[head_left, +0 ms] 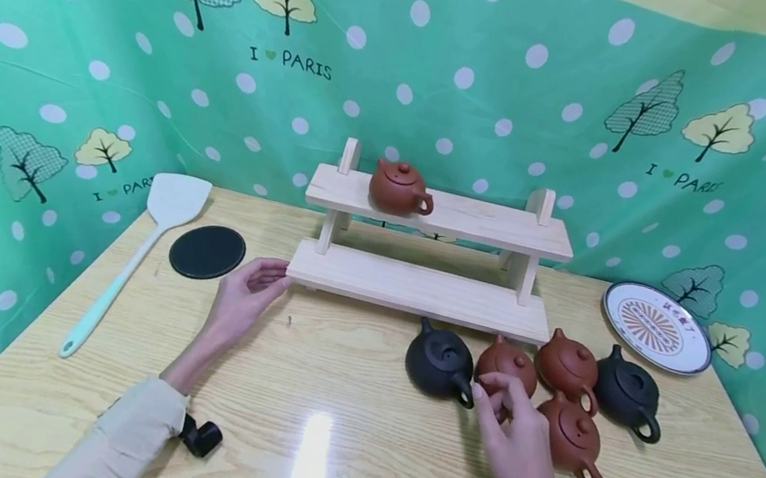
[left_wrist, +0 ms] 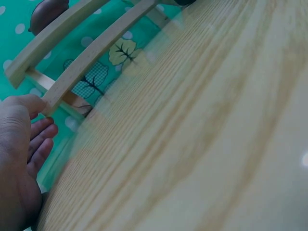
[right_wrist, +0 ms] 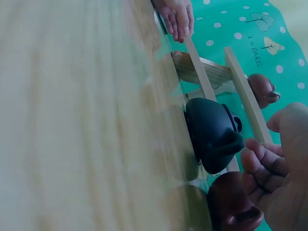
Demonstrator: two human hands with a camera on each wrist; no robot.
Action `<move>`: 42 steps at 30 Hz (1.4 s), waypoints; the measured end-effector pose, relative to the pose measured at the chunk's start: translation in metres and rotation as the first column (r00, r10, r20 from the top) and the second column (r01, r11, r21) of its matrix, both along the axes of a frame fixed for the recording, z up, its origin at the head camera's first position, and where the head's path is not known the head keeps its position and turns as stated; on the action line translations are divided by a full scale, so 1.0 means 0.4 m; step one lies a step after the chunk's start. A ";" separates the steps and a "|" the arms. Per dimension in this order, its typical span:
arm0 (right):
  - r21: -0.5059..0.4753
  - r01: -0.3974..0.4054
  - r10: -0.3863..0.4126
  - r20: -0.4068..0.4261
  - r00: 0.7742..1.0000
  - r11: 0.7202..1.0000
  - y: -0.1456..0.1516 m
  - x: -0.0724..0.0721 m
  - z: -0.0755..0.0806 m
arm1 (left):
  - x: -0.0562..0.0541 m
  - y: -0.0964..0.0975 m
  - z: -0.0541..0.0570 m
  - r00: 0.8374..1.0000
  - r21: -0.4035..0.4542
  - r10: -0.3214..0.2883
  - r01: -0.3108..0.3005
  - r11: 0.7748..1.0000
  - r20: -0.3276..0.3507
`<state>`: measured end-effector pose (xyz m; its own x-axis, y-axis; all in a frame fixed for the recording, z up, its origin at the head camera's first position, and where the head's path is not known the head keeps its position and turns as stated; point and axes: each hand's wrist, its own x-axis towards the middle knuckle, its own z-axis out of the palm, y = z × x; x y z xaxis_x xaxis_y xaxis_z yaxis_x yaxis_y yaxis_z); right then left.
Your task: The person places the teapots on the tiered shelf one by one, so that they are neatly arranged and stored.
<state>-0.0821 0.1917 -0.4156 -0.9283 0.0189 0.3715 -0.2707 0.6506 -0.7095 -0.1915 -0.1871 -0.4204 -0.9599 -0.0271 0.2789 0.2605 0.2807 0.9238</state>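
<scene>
My left hand (head_left: 242,298) holds the left end of the lower board of a two-tier wooden shelf (head_left: 413,285). In the left wrist view its thumb lies against the board end, with the other fingers below. My right hand (head_left: 518,441) is at the handle of a black teapot (head_left: 437,360), thumb and bent fingers apart; the right wrist view shows the fingertips close to that handle (right_wrist: 226,148), contact unclear. Partly behind this hand stands a brown teapot (head_left: 505,363). Another brown teapot (head_left: 395,189) sits on the shelf's upper board, toward the left.
Two more brown teapots (head_left: 567,363) (head_left: 570,439) and a second black teapot (head_left: 626,387) stand to the right. Behind them a patterned plate (head_left: 690,358) lies near the curtain. At left are a white-headed spatula (head_left: 177,198) and a black round mat (head_left: 207,252).
</scene>
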 end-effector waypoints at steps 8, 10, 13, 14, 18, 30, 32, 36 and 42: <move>-0.004 -0.007 0.007 0.023 1.000 1.000 -0.007 0.006 -0.024 | 0.002 -0.001 0.001 1.000 0.002 0.000 0.000 1.000 0.005; -0.002 -0.009 0.009 0.042 0.999 1.000 -0.010 0.006 -0.030 | 0.003 -0.001 0.002 1.000 0.002 0.001 -0.001 1.000 0.004; 0.001 -0.012 0.012 0.063 0.998 1.000 -0.014 0.006 -0.040 | 0.003 -0.001 0.003 1.000 0.005 0.002 -0.002 1.000 0.001; 0.003 -0.012 0.012 0.064 0.998 1.000 -0.015 0.006 -0.043 | 0.003 -0.001 0.003 1.000 0.005 0.001 -0.001 1.000 -0.001; -0.010 -0.019 0.019 0.059 0.998 1.000 -0.018 0.002 -0.052 | 0.004 -0.002 0.003 1.000 0.005 -0.002 0.002 1.000 -0.006; -0.047 -0.032 0.036 0.089 0.995 0.998 -0.022 -0.006 -0.063 | 0.004 -0.003 0.005 1.000 0.001 -0.004 0.004 1.000 -0.002; -0.058 -0.039 0.044 0.086 0.995 0.998 -0.023 -0.007 -0.064 | 0.004 -0.002 0.005 1.000 0.002 -0.004 0.004 1.000 -0.002; -0.062 -0.041 0.044 0.053 0.998 0.997 -0.021 -0.009 -0.068 | 0.004 -0.001 0.004 1.000 0.003 -0.003 0.003 1.000 0.001; -0.030 -0.040 0.038 -0.049 0.998 0.999 -0.020 -0.011 -0.075 | 0.002 0.001 0.003 1.000 -0.001 -0.006 0.006 1.000 0.000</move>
